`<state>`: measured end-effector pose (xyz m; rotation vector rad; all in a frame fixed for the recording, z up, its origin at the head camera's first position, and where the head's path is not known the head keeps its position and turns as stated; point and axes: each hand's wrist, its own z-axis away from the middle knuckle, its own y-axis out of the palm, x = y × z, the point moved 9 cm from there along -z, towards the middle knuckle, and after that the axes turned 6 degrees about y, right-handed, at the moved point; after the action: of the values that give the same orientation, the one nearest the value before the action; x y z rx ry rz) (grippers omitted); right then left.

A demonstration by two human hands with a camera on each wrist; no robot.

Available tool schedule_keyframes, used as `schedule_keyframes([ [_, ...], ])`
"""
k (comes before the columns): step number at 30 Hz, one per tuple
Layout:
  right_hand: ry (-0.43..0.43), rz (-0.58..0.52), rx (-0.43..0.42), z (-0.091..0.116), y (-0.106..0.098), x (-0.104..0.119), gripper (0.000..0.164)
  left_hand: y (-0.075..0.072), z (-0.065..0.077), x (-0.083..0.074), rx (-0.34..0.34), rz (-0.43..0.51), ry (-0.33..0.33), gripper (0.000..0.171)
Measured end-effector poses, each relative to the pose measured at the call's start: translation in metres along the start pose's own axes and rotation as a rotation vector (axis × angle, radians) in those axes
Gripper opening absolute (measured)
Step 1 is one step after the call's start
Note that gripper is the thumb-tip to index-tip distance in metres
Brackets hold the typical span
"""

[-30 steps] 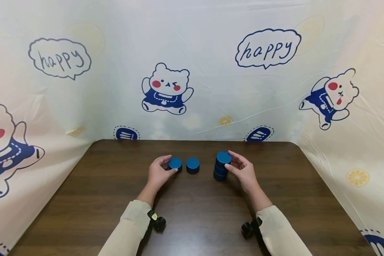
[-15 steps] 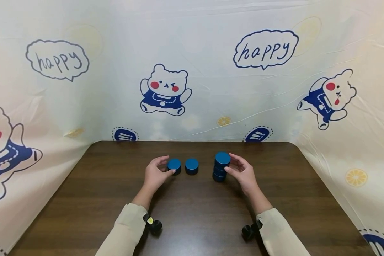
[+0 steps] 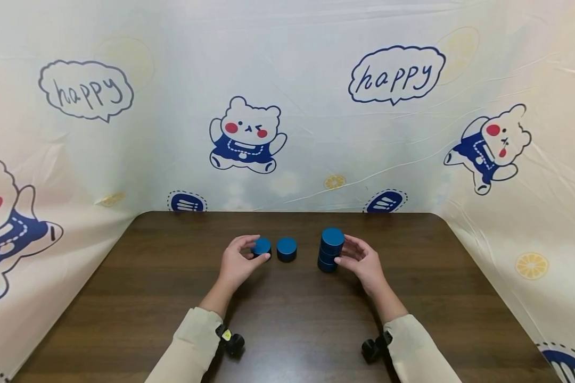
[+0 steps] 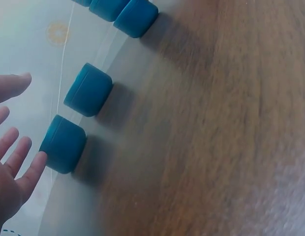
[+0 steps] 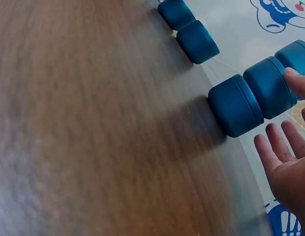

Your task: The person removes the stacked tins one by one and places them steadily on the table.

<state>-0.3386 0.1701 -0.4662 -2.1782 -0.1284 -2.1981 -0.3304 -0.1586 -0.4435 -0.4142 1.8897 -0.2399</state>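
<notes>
On the table's far half stands a small blue round canister (image 3: 262,244), with my left hand (image 3: 236,264) around its left side. The left wrist view shows the thumb apart from this canister (image 4: 65,146), and one fingertip overlapping its edge. A second blue canister (image 3: 286,250) stands alone just to the right. Farther right, three such canisters form an upright stack (image 3: 331,250). My right hand (image 3: 367,267) is at the stack's right side, thumb in front, fingers behind. In the right wrist view the thumb tip overlaps the upper part of the stack (image 5: 268,87), and the fingers are extended.
The brown wooden table (image 3: 287,319) ends at a pale printed cloth backdrop (image 3: 311,133) just behind the canisters. Black wrist cameras (image 3: 233,346) hang at both cuffs, low over the table.
My left hand shifts left, then slightly right again, its thumb coming farther across the front of the left canister. The right hand slides slightly lower along the stack. The canisters keep their places.
</notes>
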Motion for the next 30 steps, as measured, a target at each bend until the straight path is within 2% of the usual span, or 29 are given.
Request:
schedule_keyframes([
  [14,0.073,0.146,0.018,-0.006,0.009,-0.012,0.064,0.004,0.001,-0.014,0.025,-0.004,-0.01,0.05],
  [23,0.075,0.184,0.021,-0.012,0.008,-0.017,0.062,0.011,-0.002,-0.024,0.035,0.009,0.028,0.048],
  [30,0.091,0.21,0.04,-0.015,0.007,-0.019,0.062,0.02,-0.003,-0.03,0.069,0.006,0.035,0.047],
])
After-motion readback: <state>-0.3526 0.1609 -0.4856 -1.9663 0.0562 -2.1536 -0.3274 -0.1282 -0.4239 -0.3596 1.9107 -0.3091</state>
